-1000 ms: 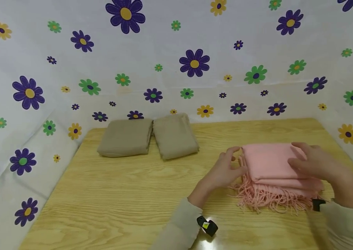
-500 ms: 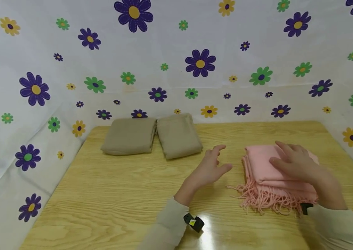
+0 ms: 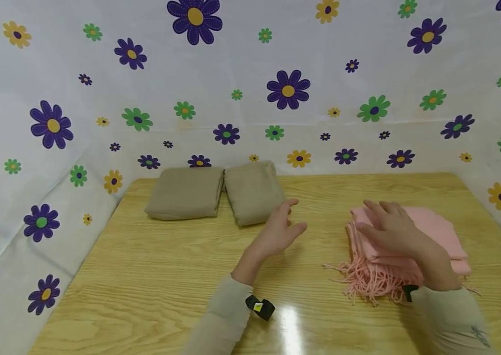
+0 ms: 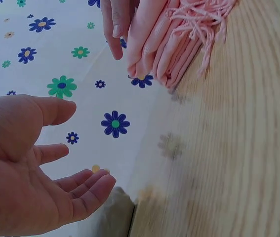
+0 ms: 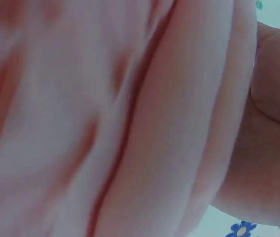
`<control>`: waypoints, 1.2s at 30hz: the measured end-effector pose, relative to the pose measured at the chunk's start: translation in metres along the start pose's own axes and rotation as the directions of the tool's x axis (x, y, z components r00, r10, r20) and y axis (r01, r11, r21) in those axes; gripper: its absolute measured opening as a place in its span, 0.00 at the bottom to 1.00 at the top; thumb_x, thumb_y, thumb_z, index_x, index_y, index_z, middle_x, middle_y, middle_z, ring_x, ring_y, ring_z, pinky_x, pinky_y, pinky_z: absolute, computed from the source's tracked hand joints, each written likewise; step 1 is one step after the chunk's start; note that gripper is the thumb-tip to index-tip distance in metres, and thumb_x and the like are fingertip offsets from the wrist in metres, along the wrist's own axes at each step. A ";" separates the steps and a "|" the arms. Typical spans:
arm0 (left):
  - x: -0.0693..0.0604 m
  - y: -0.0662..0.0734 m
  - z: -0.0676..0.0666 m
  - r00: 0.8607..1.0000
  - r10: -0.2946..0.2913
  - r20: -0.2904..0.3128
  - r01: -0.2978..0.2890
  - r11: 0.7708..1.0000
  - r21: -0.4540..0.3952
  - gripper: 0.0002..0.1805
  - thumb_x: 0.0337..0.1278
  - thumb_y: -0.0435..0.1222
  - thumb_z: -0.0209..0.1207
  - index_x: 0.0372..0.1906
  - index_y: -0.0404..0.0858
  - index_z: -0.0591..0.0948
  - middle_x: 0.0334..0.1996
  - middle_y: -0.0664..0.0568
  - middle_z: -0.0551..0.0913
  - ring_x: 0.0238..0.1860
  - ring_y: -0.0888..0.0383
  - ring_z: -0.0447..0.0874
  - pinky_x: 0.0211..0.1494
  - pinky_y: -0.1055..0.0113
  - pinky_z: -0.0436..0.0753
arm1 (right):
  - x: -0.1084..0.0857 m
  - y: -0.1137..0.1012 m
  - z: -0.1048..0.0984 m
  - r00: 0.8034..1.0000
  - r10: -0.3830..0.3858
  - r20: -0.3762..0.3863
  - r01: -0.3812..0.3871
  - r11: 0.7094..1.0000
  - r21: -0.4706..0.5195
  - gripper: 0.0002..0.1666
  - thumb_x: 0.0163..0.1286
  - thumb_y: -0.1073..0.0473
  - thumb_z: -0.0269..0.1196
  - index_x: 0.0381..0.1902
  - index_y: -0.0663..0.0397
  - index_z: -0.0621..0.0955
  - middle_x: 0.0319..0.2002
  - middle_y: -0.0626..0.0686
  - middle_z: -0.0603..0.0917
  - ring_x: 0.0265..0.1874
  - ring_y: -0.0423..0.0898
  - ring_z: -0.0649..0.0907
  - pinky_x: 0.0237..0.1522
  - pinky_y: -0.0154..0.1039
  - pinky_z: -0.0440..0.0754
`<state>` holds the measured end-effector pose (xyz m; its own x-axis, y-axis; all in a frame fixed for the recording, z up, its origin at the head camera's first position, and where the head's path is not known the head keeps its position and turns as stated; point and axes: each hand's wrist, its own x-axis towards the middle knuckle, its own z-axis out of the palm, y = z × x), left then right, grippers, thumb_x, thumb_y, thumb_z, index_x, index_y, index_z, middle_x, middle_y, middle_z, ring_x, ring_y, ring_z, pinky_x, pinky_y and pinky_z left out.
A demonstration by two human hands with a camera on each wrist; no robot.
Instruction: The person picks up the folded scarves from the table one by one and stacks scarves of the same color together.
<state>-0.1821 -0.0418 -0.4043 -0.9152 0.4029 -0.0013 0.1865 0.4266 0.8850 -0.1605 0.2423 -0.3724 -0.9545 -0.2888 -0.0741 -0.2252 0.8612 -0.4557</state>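
In the head view a folded pink fringed cloth (image 3: 437, 231) lies at the right of the table, its tassels toward the front. My right hand (image 3: 392, 231) is over its left part, fingers spread and relaxed; whether it touches the cloth I cannot tell. My left hand (image 3: 274, 234) hangs empty over the table, left of the cloth, thumb and fingers apart. The left wrist view shows the left hand (image 4: 41, 173) holding nothing, with the layered pink edge (image 4: 159, 44) across from it. Pink folds (image 5: 169, 118) fill most of the right wrist view, beside the right hand (image 5: 273, 123).
Two folded beige cloths (image 3: 186, 192) (image 3: 252, 192) lie side by side at the back left of the wooden table (image 3: 144, 286). A white flowered sheet (image 3: 232, 59) surrounds the table's back and sides. The left hand is just in front of the right beige cloth.
Both hands have moved left, the left one away from the pink cloth's side and the right one from its right part to its left. The view has shifted slightly.
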 end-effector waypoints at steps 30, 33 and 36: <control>0.011 -0.044 -0.068 0.899 -0.188 -0.397 0.216 0.976 0.028 0.29 0.62 0.32 0.53 0.68 0.35 0.67 0.61 0.32 0.65 0.60 0.40 0.69 0.55 0.48 0.74 | 0.055 -0.075 0.024 0.996 -0.047 0.080 0.045 0.999 0.027 0.43 0.77 0.43 0.53 0.76 0.64 0.56 0.70 0.80 0.53 0.70 0.77 0.53 0.65 0.72 0.56; 0.013 -0.048 -0.073 0.882 -0.221 -0.416 0.261 0.964 0.042 0.29 0.60 0.33 0.54 0.68 0.36 0.67 0.63 0.31 0.62 0.64 0.37 0.64 0.60 0.45 0.71 | 0.066 -0.080 0.026 0.993 -0.046 0.112 0.037 0.996 0.081 0.42 0.77 0.44 0.52 0.77 0.63 0.54 0.71 0.79 0.50 0.70 0.76 0.55 0.65 0.71 0.58; 0.015 -0.052 -0.079 0.875 -0.240 -0.421 0.291 0.955 0.062 0.29 0.60 0.33 0.56 0.67 0.36 0.68 0.65 0.29 0.58 0.68 0.34 0.54 0.65 0.41 0.64 | 0.080 -0.087 0.028 0.987 -0.068 0.148 0.040 0.982 0.185 0.42 0.78 0.45 0.52 0.78 0.61 0.53 0.73 0.76 0.50 0.72 0.72 0.55 0.66 0.69 0.58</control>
<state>-0.2334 -0.1218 -0.4134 -0.9957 -0.0911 -0.0172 -0.0666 0.5745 0.8158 -0.2113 0.1325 -0.3636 -0.8976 -0.4053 -0.1732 -0.2231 0.7567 -0.6145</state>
